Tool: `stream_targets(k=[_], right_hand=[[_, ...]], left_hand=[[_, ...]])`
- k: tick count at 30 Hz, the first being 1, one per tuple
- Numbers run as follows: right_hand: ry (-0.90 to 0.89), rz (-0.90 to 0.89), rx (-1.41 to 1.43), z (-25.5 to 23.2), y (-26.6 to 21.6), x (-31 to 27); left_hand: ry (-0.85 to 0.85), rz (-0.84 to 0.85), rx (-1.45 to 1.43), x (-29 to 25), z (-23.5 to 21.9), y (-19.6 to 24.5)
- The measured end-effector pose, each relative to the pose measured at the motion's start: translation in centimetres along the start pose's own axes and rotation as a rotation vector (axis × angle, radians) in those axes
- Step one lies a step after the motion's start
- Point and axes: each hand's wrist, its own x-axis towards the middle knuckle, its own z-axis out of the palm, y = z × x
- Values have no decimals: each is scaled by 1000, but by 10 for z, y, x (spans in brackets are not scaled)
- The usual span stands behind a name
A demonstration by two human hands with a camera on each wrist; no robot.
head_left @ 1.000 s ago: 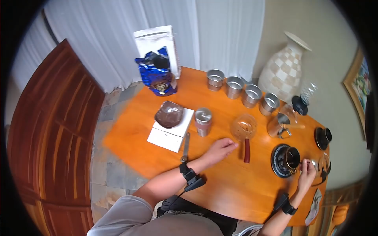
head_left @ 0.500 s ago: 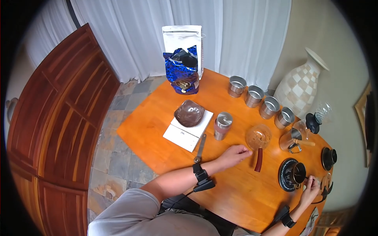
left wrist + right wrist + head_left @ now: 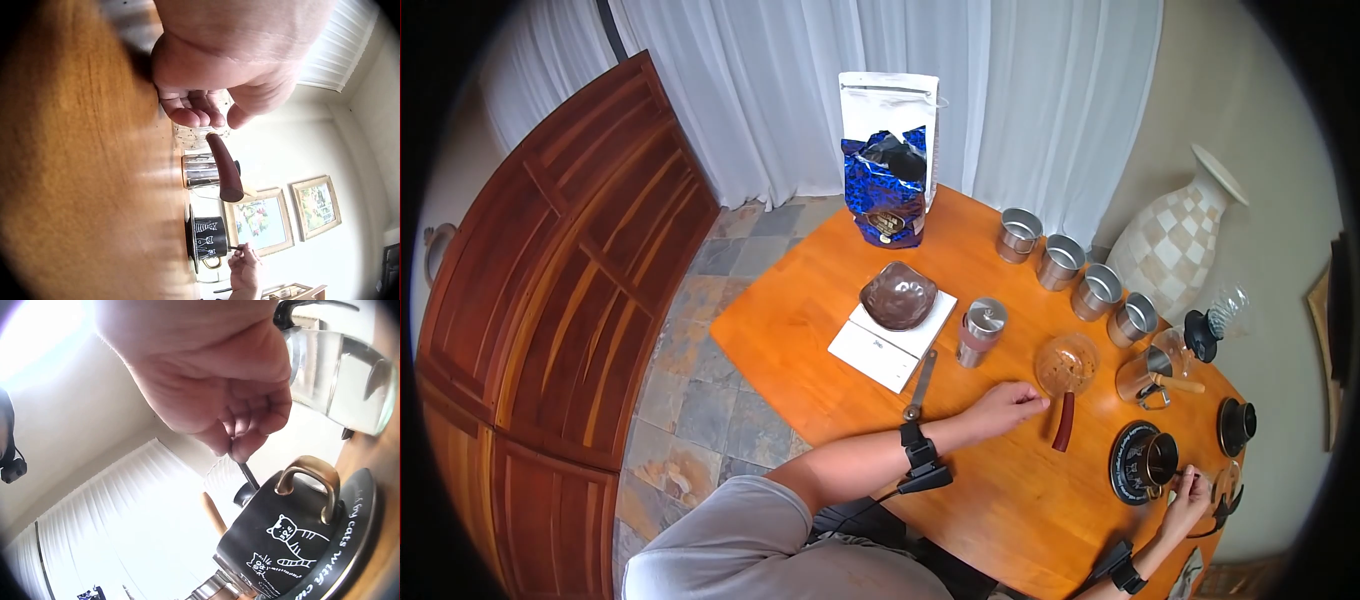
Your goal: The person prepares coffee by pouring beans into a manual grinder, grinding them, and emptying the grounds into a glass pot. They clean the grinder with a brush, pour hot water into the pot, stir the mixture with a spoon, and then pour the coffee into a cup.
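My right hand (image 3: pixel 1188 503) pinches a thin dark handle (image 3: pixel 249 476) between thumb and fingers; its lower end goes into a black cup (image 3: pixel 275 534) with white cat drawings and a gold handle. The cup stands on a black saucer (image 3: pixel 1135 462) with white lettering. My left hand (image 3: pixel 1008 408) rests at the table with its fingers loosely curled and nothing in them, just left of a glass pot (image 3: pixel 1066 364) that has a dark red handle (image 3: pixel 225 165). Brown specks show in the pot.
A brown bowl (image 3: pixel 898 297) sits on a white scale (image 3: pixel 873 352), beside a lidded steel canister (image 3: pixel 981 333). Several steel cups (image 3: pixel 1062 263) line the back edge near a vase (image 3: pixel 1175 245). Right of the black cup stand a glass vessel (image 3: pixel 340 375) and another dark cup (image 3: pixel 1247 420).
The head view has shifted, so the table's things appear lower and farther right. My right hand keeps its pinch at the cup, and my left hand stays near the red handle.
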Motion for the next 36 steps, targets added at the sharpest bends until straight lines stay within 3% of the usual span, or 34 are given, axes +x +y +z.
stream_targets(k=[3,14,20,22,26,36], right_hand=[[5,-63,17,7,-1,-2],[15,24,32,7,-7,-4],[56,9,-145,4,-18,-7],[21,42,35,12,-27,-10],[50,84,0,13,-30,-10],[185,-54,-173,8,-42,-13]], left_hand=[[-3,2,8,1,0,-1],[6,-51,-75,-1,-1,1],[12,-70,-115,-4,-1,3],[-29,-74,-96,-2,-2,2],[2,-49,-132,-3,2,6],[-18,-60,-149,-5,5,12]])
